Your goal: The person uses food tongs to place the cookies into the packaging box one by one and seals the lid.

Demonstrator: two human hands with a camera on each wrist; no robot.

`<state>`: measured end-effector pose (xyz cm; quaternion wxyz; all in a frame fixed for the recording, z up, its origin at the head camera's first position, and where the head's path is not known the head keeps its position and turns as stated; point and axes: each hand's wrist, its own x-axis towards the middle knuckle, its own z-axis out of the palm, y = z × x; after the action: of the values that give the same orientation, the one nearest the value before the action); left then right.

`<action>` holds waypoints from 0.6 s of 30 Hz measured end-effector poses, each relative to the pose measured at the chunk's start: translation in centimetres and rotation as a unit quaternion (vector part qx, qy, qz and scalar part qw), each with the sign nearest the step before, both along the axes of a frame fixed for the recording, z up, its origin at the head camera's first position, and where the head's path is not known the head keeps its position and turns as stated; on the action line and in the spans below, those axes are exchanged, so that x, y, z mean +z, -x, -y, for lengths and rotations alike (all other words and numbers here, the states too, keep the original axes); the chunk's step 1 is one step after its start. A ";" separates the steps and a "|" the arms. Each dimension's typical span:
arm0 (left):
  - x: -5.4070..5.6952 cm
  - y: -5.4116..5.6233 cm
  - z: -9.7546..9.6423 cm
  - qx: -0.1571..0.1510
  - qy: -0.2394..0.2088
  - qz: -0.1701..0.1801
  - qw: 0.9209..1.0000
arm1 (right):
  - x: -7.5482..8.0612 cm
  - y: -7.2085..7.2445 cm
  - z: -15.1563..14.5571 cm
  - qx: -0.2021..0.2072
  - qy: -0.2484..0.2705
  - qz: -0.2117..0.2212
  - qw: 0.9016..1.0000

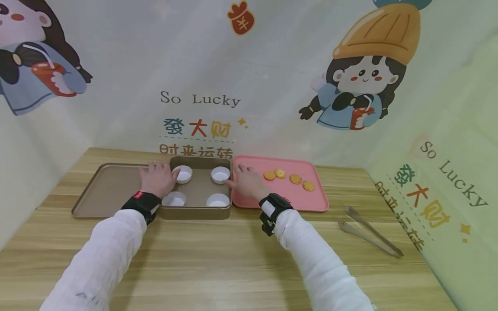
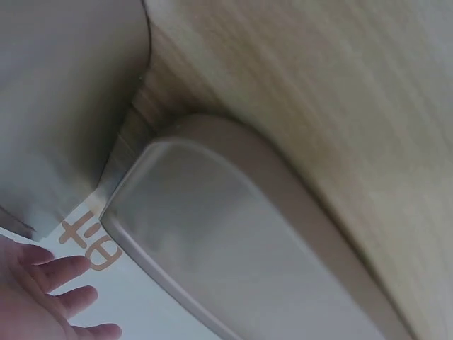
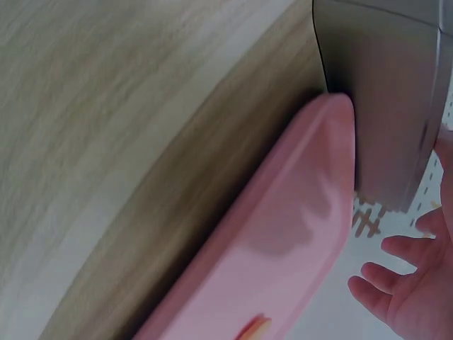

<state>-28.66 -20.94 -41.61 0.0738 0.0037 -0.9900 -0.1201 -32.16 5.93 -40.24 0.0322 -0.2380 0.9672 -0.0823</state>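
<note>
Between the two hands lies the deep pan (image 1: pixel 196 213), about equally near the left hand (image 1: pixel 158 179) and the right hand (image 1: pixel 250 182); its long axis cannot be told. Both hands are spread at the side rims, fingers extended, gripping nothing; firm contact cannot be confirmed. White cups (image 1: pixel 220 174) sit inside. The brown tray (image 1: pixel 106 190) and pink tray (image 1: pixel 272 198), bearing biscuits (image 1: pixel 295 179), flank the pan, limiting finger clearance. Tongs (image 1: pixel 369 233) lie well right of the right hand.

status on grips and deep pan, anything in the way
Left grip at left wall of deep pan, right grip at its right. Pan on table, four white cups inside. Brown tray and pink tray close on either side.
</note>
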 end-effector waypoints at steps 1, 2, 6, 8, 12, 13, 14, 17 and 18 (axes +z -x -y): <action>-0.1 -0.1 0.0 0.000 -0.001 -0.004 1.000 | -0.1 -0.1 0.2 0.002 -0.005 -0.003 1.000; -0.2 -0.1 0.1 0.001 -0.002 -0.008 1.000 | -0.1 -0.1 0.3 0.004 -0.008 -0.004 1.000; -0.5 -0.3 0.3 -0.005 -0.010 -0.025 1.000 | 0.0 -0.3 0.8 0.016 -0.011 -0.014 1.000; -0.6 -0.3 0.3 -0.009 -0.016 -0.025 1.000 | 0.1 -0.3 0.9 0.024 -0.007 -0.021 0.999; -0.8 -0.2 0.3 -0.017 -0.020 -0.023 0.999 | -0.1 -0.2 1.0 0.042 0.018 -0.035 0.998; -0.9 -0.1 0.3 -0.020 -0.022 -0.027 0.999 | -0.2 -0.2 1.1 0.045 0.026 -0.037 0.998; -1.0 -0.1 0.3 -0.022 -0.022 -0.032 0.999 | -0.3 -0.1 1.2 0.047 0.035 -0.040 0.998; -1.1 0.0 0.4 -0.029 -0.020 -0.045 0.998 | -0.5 -0.1 1.4 0.043 0.052 -0.038 0.997; -1.0 0.0 0.5 -0.032 -0.022 -0.045 0.998 | -0.4 -0.1 1.5 0.039 0.053 -0.035 0.997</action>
<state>-28.65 -21.40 -42.63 0.1147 -0.0316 -0.9824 -0.1442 -32.07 4.43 -40.66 -0.0112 -0.2801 0.9519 -0.1235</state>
